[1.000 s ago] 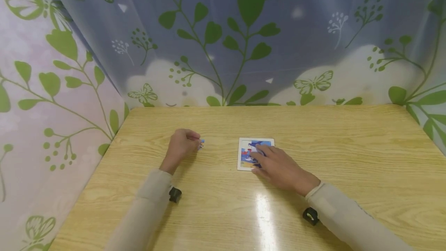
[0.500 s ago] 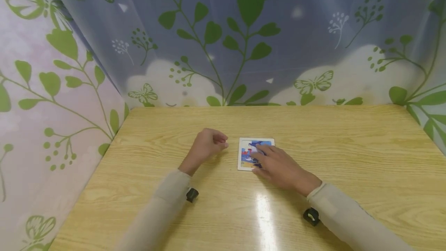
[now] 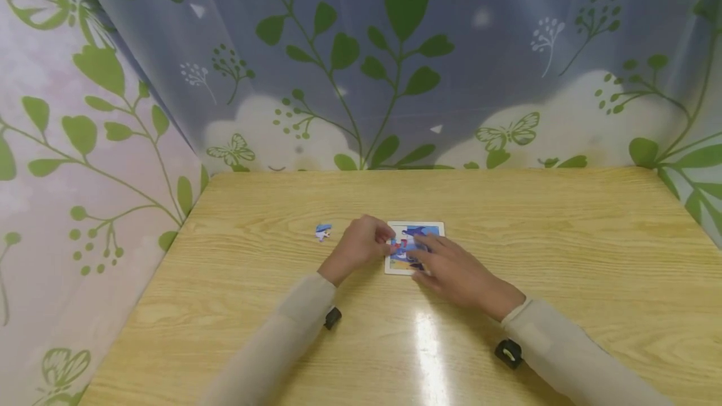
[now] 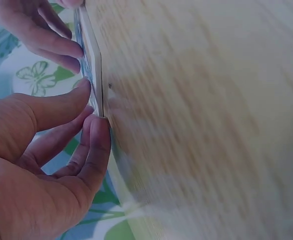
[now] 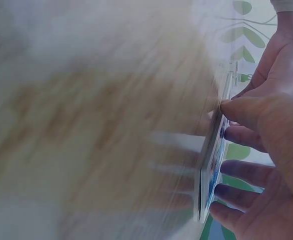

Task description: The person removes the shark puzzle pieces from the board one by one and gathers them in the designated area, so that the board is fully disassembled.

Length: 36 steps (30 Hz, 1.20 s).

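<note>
A small white-framed jigsaw puzzle (image 3: 431,228) with a blue sea picture lies flat on the table, a pale patch showing at its upper left. My left hand (image 3: 356,244) is at its left edge, thumb and fingers bent toward each other. In the left wrist view my left thumb (image 4: 66,106) comes over the picture, the other fingertips right at the frame's corner; I cannot tell whether a piece is between them. My right hand (image 3: 459,269) rests spread over the puzzle's right half, hiding much of it. The right thumb (image 5: 239,109) touches the frame's edge.
Loose blue-and-white puzzle material (image 3: 323,232) lies on the wooden table (image 3: 541,224), left of my left hand. A patterned curtain (image 3: 350,80) hangs behind the far edge, with another patterned cloth (image 3: 107,143) along the left side.
My left hand has moved right, from the loose puzzle material to the puzzle's left edge, uncovering that material. My right hand has stayed on the puzzle.
</note>
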Each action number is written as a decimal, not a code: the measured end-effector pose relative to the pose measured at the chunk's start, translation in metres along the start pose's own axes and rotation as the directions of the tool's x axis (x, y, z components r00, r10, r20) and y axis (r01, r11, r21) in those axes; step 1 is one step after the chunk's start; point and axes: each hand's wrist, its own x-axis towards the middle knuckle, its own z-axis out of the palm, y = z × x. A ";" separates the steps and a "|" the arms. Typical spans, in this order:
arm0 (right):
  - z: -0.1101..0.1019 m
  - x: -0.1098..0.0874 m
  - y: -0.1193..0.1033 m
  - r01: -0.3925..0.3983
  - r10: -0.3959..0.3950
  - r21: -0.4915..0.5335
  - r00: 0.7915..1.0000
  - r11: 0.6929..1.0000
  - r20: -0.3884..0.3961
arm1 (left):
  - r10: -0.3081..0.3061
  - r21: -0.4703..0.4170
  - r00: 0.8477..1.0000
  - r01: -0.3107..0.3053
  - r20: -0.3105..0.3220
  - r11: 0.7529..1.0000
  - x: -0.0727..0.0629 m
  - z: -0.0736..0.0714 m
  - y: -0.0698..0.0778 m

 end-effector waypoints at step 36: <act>-0.003 -0.007 -0.003 0.013 -0.013 0.028 1.000 1.000 0.004 | -0.050 -0.038 0.998 0.049 -0.039 0.998 0.006 0.005 0.002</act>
